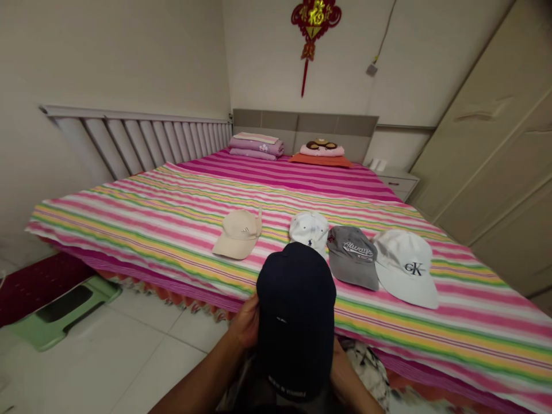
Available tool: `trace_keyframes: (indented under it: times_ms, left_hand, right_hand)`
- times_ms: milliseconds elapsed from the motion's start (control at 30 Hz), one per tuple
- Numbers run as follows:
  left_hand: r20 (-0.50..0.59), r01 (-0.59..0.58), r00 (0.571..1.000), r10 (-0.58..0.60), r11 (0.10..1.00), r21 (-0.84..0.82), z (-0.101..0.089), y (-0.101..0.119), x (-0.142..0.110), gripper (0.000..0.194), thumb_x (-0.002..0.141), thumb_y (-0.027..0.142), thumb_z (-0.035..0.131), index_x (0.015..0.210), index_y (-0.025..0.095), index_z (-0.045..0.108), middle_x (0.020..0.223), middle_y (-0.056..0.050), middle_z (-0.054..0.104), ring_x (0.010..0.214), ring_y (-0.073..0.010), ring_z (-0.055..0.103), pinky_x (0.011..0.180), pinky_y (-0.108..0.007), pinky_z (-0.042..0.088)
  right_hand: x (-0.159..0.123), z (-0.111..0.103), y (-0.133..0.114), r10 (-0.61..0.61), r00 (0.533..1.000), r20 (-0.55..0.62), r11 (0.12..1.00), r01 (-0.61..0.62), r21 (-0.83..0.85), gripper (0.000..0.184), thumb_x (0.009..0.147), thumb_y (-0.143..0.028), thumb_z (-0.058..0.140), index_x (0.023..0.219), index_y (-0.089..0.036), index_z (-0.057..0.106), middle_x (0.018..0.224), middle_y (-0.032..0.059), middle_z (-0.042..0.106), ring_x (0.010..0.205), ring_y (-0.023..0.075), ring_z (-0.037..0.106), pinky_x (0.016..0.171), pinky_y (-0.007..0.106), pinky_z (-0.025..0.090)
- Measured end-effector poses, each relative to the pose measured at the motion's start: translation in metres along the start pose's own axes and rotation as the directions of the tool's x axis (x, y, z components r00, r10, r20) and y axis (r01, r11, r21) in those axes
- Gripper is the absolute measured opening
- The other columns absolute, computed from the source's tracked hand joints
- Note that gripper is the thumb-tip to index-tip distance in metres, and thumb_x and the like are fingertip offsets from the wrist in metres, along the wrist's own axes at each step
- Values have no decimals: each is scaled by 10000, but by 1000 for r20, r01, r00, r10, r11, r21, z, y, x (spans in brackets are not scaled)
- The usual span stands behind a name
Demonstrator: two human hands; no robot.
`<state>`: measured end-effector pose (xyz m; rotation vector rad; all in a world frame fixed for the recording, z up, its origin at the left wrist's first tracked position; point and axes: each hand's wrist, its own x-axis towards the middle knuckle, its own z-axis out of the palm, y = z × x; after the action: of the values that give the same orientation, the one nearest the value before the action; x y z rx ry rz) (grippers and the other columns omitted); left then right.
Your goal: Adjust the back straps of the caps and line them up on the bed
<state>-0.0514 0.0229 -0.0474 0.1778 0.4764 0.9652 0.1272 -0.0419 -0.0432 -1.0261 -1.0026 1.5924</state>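
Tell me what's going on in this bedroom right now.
Someone is handling a dark cap near the bed's edge. The left hand grips one side; the right hand is at the other, mostly hidden. On the striped bed lie four more: a beige cap, a small white cap, a grey cap and a white CK cap.

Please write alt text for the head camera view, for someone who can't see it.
A person's left hand and mostly hidden right hand hold a dark cap in front of a striped bedsheet. On it, left to right, lie a beige cap, a white cap, a gray cap and a white CK cap; folded bedding sits by the headboard.
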Motion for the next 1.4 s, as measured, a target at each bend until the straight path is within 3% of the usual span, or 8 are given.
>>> trace_keyframes:
  times_ms: [67,167,433,567,667,933,1233,1400]
  left_hand:
    - [-10,-29,1000,29,999,-17,-2,9,0,222,781,203,500,951,130,624,901,-76,686,907,-220,618,911,-373,409]
    - [-21,-65,998,64,998,-24,-2,19,0,205,791,181,485,922,126,632,895,-75,689,872,-209,631,918,-373,403]
    - [-101,-119,987,122,992,38,0,35,5,228,799,228,476,923,100,619,834,-99,688,842,-236,633,849,-393,443]
    - [-387,-294,862,327,945,143,-13,63,21,71,758,168,551,801,119,579,677,-65,650,605,-161,625,637,-281,502]
    - [-475,-374,785,397,916,148,-25,94,36,57,777,184,540,748,143,514,595,-27,594,523,-123,599,536,-224,492]
    - [-504,-464,748,431,883,66,-24,136,61,70,787,78,493,769,139,466,523,12,519,427,-90,551,389,-153,433]
    - [-472,-740,609,638,671,-47,-37,139,10,139,851,119,412,737,165,476,530,53,529,438,-30,515,434,-110,418]
    - [-433,-773,614,660,615,-156,-63,137,-21,135,840,105,416,757,155,509,542,45,528,415,-35,466,409,-136,391]
  right_hand:
    - [-7,-3,4,78,990,117,990,-91,109,74,636,-193,679,692,-173,637,615,0,615,551,135,551,539,276,475]
    - [-14,-4,5,144,955,260,958,-200,205,328,578,-205,706,896,-176,633,734,27,645,602,165,602,518,272,482]
    - [3,20,-12,107,982,154,980,-131,151,427,620,-372,710,988,-193,586,740,19,626,425,81,538,404,186,412]
    - [14,17,-21,57,982,178,995,-70,72,390,618,-385,707,936,-181,609,736,17,616,478,89,543,450,198,439]
    - [24,13,-25,86,982,168,994,-95,48,398,625,-381,705,946,-173,594,731,23,629,446,76,550,423,169,411]
    - [77,22,-37,20,995,96,996,-29,88,404,624,-310,728,955,-168,545,648,-9,637,441,89,588,438,166,453]
    - [168,44,-56,-38,997,60,976,24,217,351,605,-218,740,882,-177,530,625,-23,647,463,127,619,455,209,498]
    - [221,57,-55,29,1000,-1,958,-28,287,140,725,-145,637,795,-170,518,518,-56,583,472,120,606,460,213,492]
